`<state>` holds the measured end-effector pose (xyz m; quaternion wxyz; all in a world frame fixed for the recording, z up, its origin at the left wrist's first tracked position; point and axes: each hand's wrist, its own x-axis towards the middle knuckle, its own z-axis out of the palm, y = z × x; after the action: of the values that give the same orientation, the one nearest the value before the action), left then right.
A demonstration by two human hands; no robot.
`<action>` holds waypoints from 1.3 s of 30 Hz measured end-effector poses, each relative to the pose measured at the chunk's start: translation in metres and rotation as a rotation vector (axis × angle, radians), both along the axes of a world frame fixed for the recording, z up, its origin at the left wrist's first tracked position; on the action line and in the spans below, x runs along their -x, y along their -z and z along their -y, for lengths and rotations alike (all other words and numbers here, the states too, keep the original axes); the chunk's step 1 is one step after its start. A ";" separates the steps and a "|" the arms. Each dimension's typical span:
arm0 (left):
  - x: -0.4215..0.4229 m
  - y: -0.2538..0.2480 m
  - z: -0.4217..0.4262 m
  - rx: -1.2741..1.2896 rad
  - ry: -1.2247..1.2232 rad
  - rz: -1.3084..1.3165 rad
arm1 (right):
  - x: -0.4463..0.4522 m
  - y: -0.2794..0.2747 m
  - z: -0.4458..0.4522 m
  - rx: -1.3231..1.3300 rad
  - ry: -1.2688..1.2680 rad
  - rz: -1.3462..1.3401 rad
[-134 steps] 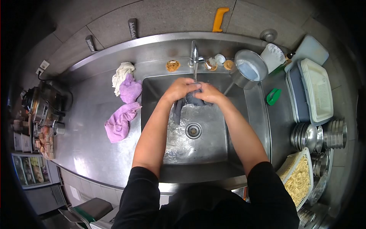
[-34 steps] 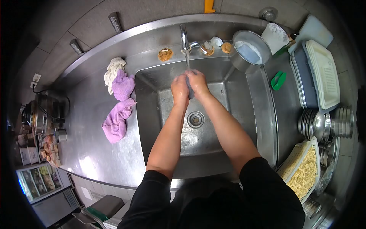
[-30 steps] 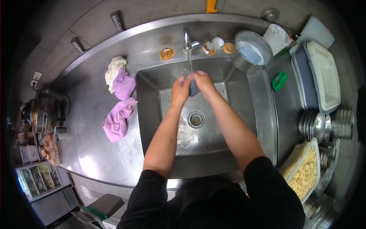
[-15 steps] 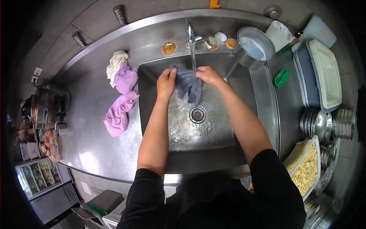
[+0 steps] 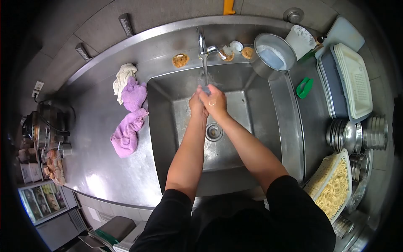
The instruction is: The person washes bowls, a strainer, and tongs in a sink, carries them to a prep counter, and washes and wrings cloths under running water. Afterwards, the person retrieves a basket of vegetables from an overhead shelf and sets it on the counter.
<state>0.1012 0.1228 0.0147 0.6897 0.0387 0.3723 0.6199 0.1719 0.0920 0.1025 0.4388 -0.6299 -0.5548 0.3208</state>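
Over on the left, purple cloths (image 5: 126, 134) are seen lying on the tabletop (image 5: 90, 143); above the sink (image 5: 235, 143), the left hand (image 5: 196, 105) is clasped around the grey cloth (image 5: 205, 89), which, held spread wide a moment ago, is now bunched small under the running tap (image 5: 201, 42) and gripped from the other side by the right hand (image 5: 216, 102), so apparently it is being squeezed, not rinsed flat

The counter (image 5: 94, 143) is brightly lit and marked by white glare near its front edge, the back ledge (image 5: 159, 32) is bowed by wide-angle distortion, and the frame's corners are swallowed by black.
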 end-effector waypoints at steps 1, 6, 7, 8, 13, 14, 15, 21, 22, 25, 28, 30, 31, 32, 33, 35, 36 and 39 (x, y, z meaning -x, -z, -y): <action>-0.004 -0.019 0.002 -0.005 0.004 -0.004 | -0.003 0.010 -0.009 -0.030 0.101 0.024; 0.003 -0.052 0.002 0.069 0.135 -0.090 | -0.020 0.042 -0.044 0.237 0.158 -0.524; 0.008 -0.049 0.001 0.068 0.253 -0.084 | -0.020 0.041 -0.044 0.421 0.056 -0.958; 0.011 -0.046 -0.002 0.067 0.246 -0.085 | -0.019 0.045 -0.045 0.384 0.057 -0.941; 0.012 -0.087 0.019 0.102 0.104 -0.571 | -0.014 0.052 -0.047 0.099 0.251 -0.242; 0.009 -0.086 0.020 0.143 0.060 -0.561 | -0.011 0.040 -0.038 0.063 0.214 -0.248; 0.008 -0.077 0.018 0.142 0.058 -0.559 | -0.007 0.036 -0.031 0.026 0.177 -0.252; -0.003 -0.057 0.006 -0.115 0.098 -0.327 | 0.001 0.025 -0.024 -0.200 0.216 0.001; -0.008 -0.055 0.002 -0.121 0.105 -0.322 | -0.005 0.024 -0.029 -0.145 0.227 -0.039; -0.009 -0.051 -0.002 -0.038 0.026 -0.358 | -0.008 0.024 -0.035 0.124 0.189 -0.199; -0.008 -0.066 0.005 -0.013 0.020 -0.495 | -0.008 0.025 -0.038 0.190 0.170 -0.224; -0.007 -0.066 0.007 0.033 0.011 -0.637 | -0.006 0.035 -0.040 0.189 0.154 -0.314; -0.006 -0.065 0.007 0.039 0.006 -0.639 | -0.005 0.039 -0.042 0.184 0.142 -0.401; -0.004 -0.059 0.006 0.031 -0.006 -0.658 | -0.007 0.046 -0.045 0.210 0.076 -0.433; -0.001 -0.055 0.005 0.021 -0.020 -0.677 | -0.006 0.060 -0.050 0.213 0.068 -0.433; 0.014 -0.049 0.002 -0.038 -0.049 -0.929 | -0.002 0.079 -0.061 0.304 0.024 -0.507; 0.024 -0.051 0.001 -0.097 -0.066 -1.179 | -0.001 0.054 -0.057 0.301 0.016 -0.509; 0.087 -0.080 -0.014 -0.116 -0.085 -1.347 | -0.009 0.015 -0.047 0.458 -0.141 -0.700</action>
<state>0.0144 0.1367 0.0945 0.2791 0.4387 0.6882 0.5061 0.1808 0.1394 0.0874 0.4266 -0.5247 -0.3284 0.6595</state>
